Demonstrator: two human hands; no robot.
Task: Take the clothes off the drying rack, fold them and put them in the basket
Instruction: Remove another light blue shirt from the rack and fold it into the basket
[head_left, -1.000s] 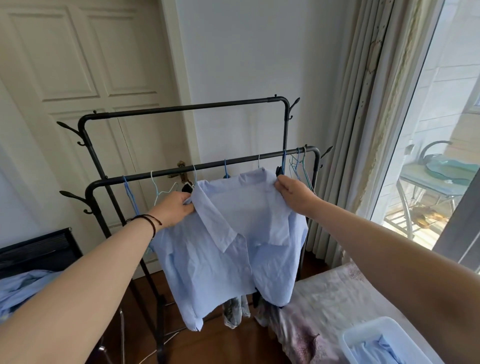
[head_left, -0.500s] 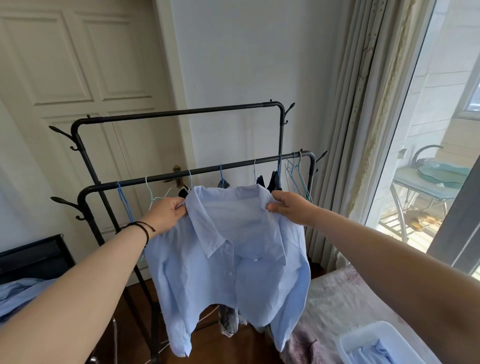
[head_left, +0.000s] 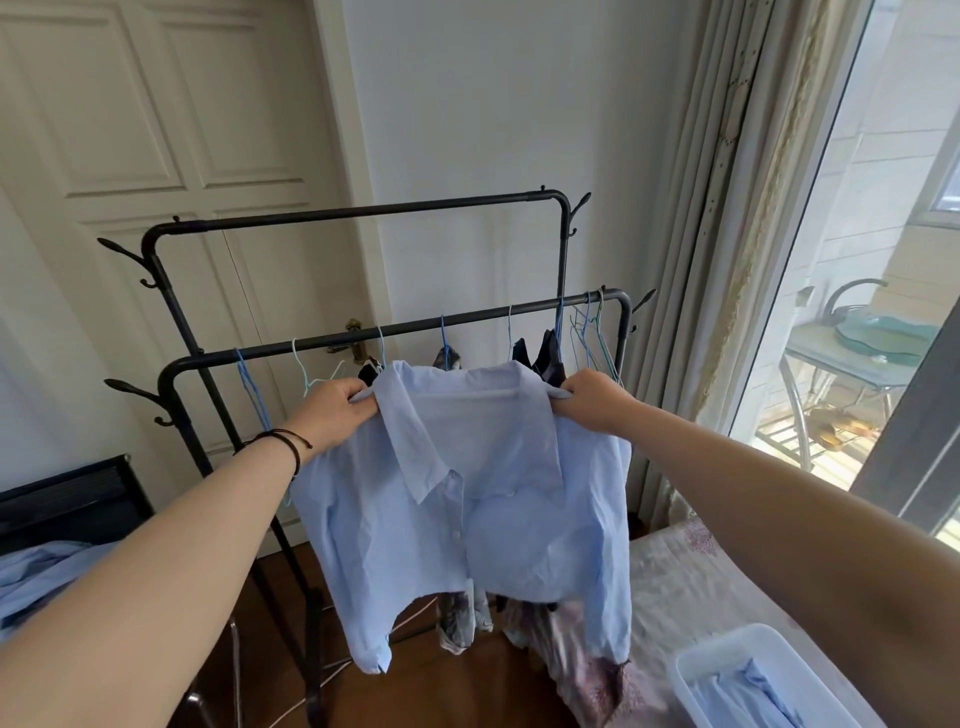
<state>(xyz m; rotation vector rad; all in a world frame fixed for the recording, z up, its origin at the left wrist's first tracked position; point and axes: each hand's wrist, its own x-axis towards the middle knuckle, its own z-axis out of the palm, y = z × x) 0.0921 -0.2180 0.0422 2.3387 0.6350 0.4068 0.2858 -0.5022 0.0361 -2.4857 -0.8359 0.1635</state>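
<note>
Fingers (head_left: 358, 397) of both hands are pinching the blue shirt (head_left: 467, 519) by its shoulders, now drawing it lower and clear of the drying rack (head_left: 395, 330), ready for folding toward the basket (head_left: 727, 654).

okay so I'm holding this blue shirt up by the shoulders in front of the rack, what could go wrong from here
1. The blue shirt hangs from pinches by the left hand and right hand; one slip could drop a side toward the floor.
2. Empty hangers sit just behind it and might snag.
3. The basket already holds clothing, so a loose fold may spill.
</note>
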